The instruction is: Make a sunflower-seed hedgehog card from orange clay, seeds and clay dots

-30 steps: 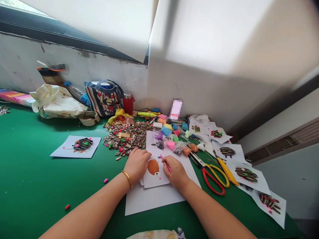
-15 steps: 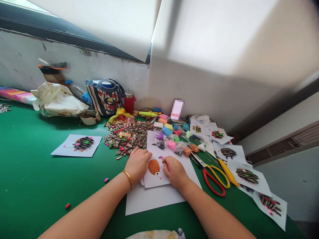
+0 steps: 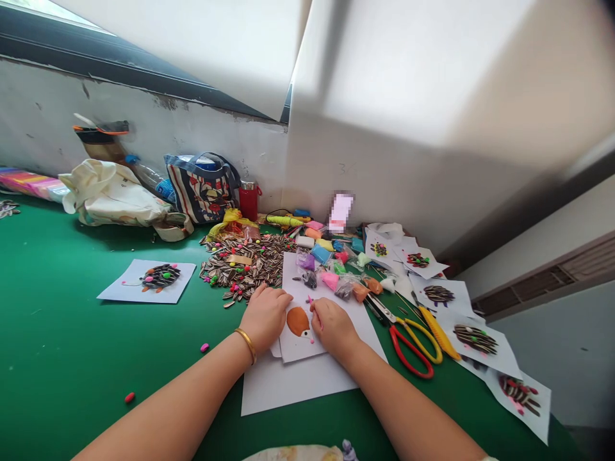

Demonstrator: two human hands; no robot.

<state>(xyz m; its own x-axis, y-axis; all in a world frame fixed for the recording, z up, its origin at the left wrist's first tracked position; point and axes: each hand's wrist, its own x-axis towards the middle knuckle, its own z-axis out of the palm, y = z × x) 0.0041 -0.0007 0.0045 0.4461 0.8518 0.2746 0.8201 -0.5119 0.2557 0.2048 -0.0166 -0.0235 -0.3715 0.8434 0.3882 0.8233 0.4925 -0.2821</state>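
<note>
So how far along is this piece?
Several seed-covered cards at the right look done, as does the orange body with its pink nose. In hand: the left hand on the paper, the right hand gripping a pink tool. Probably left: seeds, since that body carries none.

It looks like a craft workspace: a green-topped table point(image 3: 72, 339) carries a heap of striped sunflower seeds point(image 3: 259, 259), bagged coloured modelling clay point(image 3: 331, 280), red-and-yellow-handled scissors point(image 3: 410, 339) and, at right, white cards with seed-covered animal figures point(image 3: 475, 339).
</note>
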